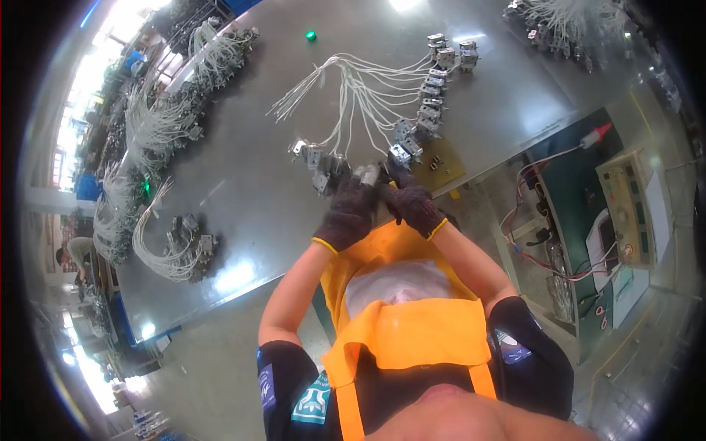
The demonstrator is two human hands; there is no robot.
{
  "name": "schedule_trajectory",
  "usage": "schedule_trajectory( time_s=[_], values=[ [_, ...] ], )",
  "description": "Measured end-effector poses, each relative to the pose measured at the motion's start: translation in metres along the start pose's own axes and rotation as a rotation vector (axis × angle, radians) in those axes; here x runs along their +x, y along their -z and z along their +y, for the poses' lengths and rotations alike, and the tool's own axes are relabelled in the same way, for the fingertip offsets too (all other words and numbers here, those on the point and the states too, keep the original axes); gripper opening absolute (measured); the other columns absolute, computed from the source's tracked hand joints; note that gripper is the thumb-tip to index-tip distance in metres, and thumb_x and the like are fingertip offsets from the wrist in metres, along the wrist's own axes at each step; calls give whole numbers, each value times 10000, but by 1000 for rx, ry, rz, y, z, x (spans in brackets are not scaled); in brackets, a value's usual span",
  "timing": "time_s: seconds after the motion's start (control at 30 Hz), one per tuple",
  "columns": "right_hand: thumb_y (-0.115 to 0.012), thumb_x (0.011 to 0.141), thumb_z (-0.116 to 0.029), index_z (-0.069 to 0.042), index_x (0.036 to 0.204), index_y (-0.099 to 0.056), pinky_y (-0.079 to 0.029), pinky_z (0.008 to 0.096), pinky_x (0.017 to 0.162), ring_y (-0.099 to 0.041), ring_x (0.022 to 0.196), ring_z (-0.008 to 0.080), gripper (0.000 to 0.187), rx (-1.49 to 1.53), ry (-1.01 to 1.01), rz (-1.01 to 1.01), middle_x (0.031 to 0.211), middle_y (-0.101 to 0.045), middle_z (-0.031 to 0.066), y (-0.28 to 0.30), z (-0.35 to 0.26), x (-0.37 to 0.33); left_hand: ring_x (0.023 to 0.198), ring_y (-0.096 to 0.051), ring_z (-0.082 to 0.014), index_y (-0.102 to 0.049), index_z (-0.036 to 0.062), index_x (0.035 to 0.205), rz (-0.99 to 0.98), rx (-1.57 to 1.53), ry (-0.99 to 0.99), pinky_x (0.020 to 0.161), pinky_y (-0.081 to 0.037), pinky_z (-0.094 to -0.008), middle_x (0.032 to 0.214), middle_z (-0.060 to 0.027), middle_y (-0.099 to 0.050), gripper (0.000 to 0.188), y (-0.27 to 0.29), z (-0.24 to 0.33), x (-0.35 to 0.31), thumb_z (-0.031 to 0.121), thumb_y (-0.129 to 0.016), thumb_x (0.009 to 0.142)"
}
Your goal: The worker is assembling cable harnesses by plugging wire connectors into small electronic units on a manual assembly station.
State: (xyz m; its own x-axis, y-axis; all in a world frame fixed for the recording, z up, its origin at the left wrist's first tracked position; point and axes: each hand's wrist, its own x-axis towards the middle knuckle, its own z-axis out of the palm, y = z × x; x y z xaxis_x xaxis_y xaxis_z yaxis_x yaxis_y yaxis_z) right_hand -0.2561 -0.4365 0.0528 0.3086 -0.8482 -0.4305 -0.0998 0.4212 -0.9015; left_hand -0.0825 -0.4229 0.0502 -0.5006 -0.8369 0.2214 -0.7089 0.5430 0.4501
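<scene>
Dark knitted gloves with yellow cuffs cover both hands at the near edge of a metal table. My left hand (347, 212) is closed on a small silvery metal component (368, 174). Close beside it, my right hand (413, 200) has curled fingers; whatever is between them is hidden. Past the hands lies a bundle of white wires (353, 81), gathered at one point and fanning out to similar metal components. One row of them (430, 103) runs away from my right hand, and a smaller group (316, 162) sits by my left.
Wired components are heaped along the table's left side (158, 125), with a separate bundle (173, 246) nearer me. Another pile (573, 26) lies far right. A brownish plate (441, 165) holds small pieces. At right, a bench carries a beige box (625, 202) and cables.
</scene>
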Motion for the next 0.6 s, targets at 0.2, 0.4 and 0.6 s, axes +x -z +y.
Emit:
schedule_trajectory(
  time_s=[0.2,0.4,0.6],
  values=[
    [-670,865,-235,-98,1442,-446,-469,269,438,-531,518,100,634,-60,161,-4,728,-606,60,-1,24,14,1137,-498,-429,-527,36,1275,146,168,10,1024,-382,-513,1195,-215,-542,548,-8,-23,-6,223,-626,770],
    [-619,889,-193,-57,1416,-468,-484,260,459,-553,531,114,564,-75,126,78,797,-612,74,-14,2,6,1125,-545,-422,-540,43,1277,126,127,-52,980,-445,-490,1213,-225,-573,555,1,-20,-7,158,-688,754],
    [-618,901,-183,-131,1326,-590,-522,265,530,-610,602,152,429,-381,582,-64,927,-646,111,7,28,14,1151,-535,-429,-540,26,1271,263,102,-24,991,-441,-478,1246,-238,-560,548,-5,-16,-7,139,-718,766]
  ],
)
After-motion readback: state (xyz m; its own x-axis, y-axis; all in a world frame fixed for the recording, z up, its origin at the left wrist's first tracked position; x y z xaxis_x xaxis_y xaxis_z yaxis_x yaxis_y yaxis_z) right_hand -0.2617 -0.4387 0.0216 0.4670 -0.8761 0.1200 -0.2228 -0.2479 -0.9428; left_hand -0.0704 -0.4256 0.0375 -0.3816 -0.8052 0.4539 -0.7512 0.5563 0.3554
